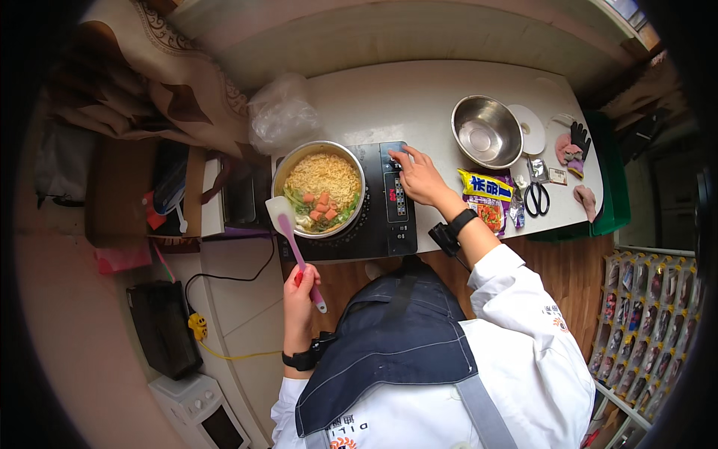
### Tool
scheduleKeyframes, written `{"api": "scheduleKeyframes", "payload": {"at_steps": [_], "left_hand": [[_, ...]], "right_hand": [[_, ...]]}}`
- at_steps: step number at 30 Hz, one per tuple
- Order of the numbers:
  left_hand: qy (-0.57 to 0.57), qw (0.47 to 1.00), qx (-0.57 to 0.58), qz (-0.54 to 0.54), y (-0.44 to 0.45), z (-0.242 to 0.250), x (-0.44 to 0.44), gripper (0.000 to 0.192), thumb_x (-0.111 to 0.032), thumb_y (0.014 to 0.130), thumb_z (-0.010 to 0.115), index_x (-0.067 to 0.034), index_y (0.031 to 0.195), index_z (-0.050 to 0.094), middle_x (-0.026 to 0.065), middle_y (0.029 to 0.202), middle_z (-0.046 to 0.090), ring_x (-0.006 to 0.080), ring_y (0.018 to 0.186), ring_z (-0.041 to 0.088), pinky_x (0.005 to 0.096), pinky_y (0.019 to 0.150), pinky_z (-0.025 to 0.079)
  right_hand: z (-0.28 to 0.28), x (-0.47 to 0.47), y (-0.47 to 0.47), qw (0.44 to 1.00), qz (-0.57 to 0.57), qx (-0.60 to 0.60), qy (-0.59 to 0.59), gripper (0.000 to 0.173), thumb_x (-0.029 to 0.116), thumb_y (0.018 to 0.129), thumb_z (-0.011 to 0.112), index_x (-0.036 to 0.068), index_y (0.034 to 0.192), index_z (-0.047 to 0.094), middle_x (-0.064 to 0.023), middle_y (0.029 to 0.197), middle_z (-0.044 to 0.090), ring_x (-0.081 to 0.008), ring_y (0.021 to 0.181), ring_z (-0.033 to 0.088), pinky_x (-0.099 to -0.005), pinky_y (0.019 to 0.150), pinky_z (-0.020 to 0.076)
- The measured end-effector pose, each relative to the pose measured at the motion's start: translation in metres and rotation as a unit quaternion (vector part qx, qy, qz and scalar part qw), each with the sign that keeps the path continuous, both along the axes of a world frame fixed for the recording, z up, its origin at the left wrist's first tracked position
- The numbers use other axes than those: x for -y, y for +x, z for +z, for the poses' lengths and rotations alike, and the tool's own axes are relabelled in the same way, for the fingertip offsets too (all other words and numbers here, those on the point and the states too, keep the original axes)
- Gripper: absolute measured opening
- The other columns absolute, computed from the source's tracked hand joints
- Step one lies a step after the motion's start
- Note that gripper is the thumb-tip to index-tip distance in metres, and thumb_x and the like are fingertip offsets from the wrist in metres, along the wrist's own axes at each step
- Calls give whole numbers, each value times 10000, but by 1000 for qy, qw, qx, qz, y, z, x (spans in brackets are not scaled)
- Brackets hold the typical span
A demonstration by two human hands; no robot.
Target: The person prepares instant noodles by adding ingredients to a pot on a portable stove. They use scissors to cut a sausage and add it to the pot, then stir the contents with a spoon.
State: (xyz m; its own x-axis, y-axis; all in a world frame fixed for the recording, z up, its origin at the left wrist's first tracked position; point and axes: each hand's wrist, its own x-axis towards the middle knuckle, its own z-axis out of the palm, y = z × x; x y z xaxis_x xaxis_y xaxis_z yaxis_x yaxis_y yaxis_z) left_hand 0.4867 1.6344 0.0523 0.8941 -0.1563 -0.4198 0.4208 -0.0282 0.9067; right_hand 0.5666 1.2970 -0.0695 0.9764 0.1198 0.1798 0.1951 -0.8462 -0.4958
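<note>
My left hand grips the purple handle of a spatula. The spatula's pale head overlaps the near left rim of a metal pot. Inside the pot lie instant noodles, pieces of pink sausage and leafy greens. The pot stands on a black induction cooker with lit red digits. Over the cooker's control panel, my right hand holds nothing, fingers apart and fingertips near its far end. Whether a fingertip presses the panel cannot be seen clearly.
Right of the cooker, the white table bears a steel bowl, a food packet, black-handled scissors and a dark glove. A clear plastic bag lies behind the pot. A black cord runs at left.
</note>
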Motion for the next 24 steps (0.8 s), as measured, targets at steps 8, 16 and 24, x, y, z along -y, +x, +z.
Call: {"api": "scheduleKeyframes", "payload": {"at_steps": [8, 16, 24], "left_hand": [[22, 999, 0, 31, -5, -2, -18, 171, -226, 966, 524, -91, 864, 547, -36, 717, 496, 43, 616, 442, 176, 534, 349], [-39, 993, 10, 108, 0, -5, -28, 194, -263, 969, 521, -100, 863, 513, -24, 703, 467, 63, 598, 420, 205, 537, 342], [-46, 992, 12, 114, -1, 3, -29, 209, -274, 968, 518, -95, 862, 505, -21, 682, 451, 69, 580, 407, 211, 525, 331]], "right_hand": [[10, 23, -15, 987, -139, 79, -9, 379, 154, 849, 548, 42, 1206, 492, -150, 1186, 568, -348, 1239, 430, -477, 1005, 342], [6, 110, -43, 933, -270, -34, -235, 351, 245, 746, 717, 48, 1016, 609, -116, 1045, 549, -298, 1031, 485, -405, 854, 407], [-16, 125, -23, 906, -219, 113, -346, 58, 130, 751, 553, 101, 745, 603, -56, 798, 551, -228, 851, 531, -363, 796, 399]]}}
